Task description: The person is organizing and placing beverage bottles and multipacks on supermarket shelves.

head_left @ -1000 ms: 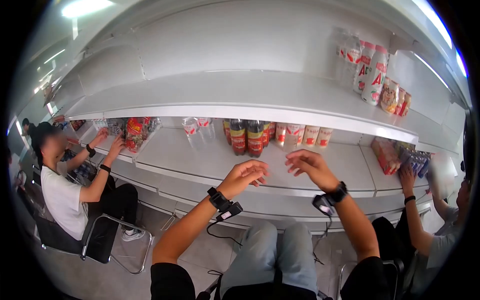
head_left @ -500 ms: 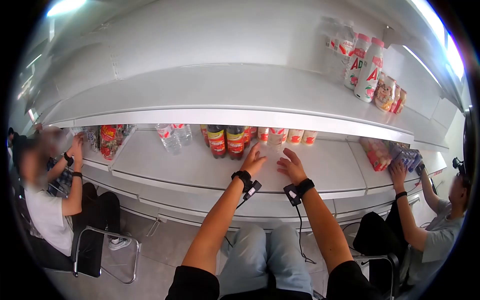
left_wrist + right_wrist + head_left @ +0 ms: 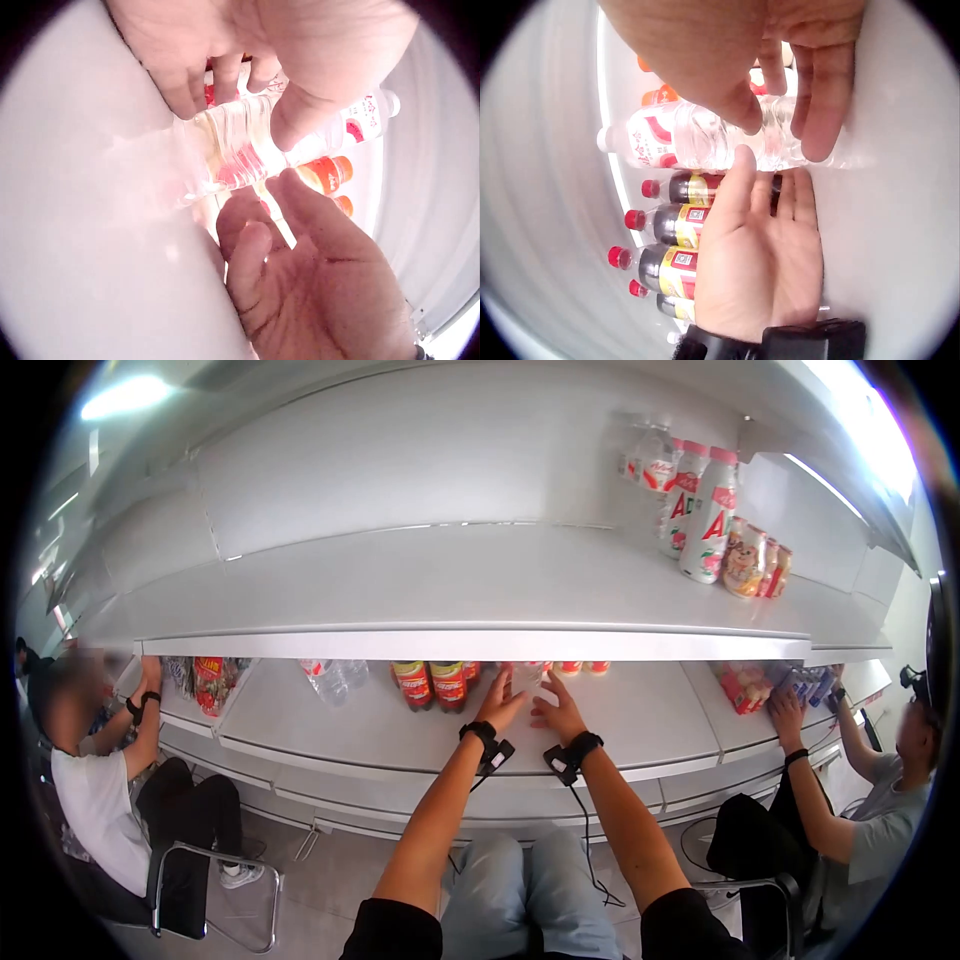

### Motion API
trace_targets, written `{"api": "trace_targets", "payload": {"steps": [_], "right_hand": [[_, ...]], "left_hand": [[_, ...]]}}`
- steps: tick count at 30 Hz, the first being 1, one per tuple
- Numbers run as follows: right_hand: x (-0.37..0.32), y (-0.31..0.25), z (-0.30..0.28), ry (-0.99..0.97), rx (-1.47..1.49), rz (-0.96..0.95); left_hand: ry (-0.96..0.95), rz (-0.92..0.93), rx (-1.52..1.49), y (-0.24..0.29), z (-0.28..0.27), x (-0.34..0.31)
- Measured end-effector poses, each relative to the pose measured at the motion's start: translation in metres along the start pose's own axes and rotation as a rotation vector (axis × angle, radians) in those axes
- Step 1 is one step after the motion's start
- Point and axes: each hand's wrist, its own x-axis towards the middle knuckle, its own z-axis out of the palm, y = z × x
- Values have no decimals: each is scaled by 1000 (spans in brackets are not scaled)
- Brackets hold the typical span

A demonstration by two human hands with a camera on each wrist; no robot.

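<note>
On the lower shelf (image 3: 620,730), a clear bottle with a red and white label (image 3: 528,674) stands between the two hands. My left hand (image 3: 498,706) is at its left side, and my right hand (image 3: 560,712) is at its right. In the left wrist view, the thumb and fingers of my left hand (image 3: 262,37) lie loosely beside the bottle (image 3: 240,146). The right wrist view has my right hand (image 3: 780,52) with fingers slightly bent at the bottle (image 3: 697,135), opposite my left hand's spread palm (image 3: 757,262). Whether either hand touches it, I cannot tell.
Dark cola bottles (image 3: 448,686) stand left of the hands; clear bottles (image 3: 330,680) are farther left. Orange-capped bottles (image 3: 326,174) stand behind. The upper shelf's front edge (image 3: 480,644) overhangs them. Seated people reach into shelves at both sides.
Both hands have moved forward from before the shelf to either side of the clear bottle and come closer together. The head view has shifted, with the shelf edge lower in the picture.
</note>
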Motion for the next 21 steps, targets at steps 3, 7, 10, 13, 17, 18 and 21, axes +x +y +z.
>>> {"api": "trace_targets", "payload": {"steps": [3, 7, 10, 13, 17, 18, 21], "right_hand": [[-18, -8, 3, 46, -52, -15], [-54, -13, -2, -18, -103, -69], [-100, -19, -4, -56, -220, -167], [-156, -42, -12, -107, -333, -371], [-239, -128, -3, -99, -471, -559], [-250, -149, -4, -106, -491, -607], [-267, -210, -9, -63, -542, -726]], "left_hand": [[3, 3, 113, 2, 0, -13], [-105, 18, 188, 23, -7, -44], [-66, 5, 257, 59, 3, -92], [-69, 141, 135, 111, 17, -151], [-66, 430, 251, 210, 32, -196], [-88, 469, 272, 237, 34, -199], [-164, 539, 281, 312, 37, -186]]}}
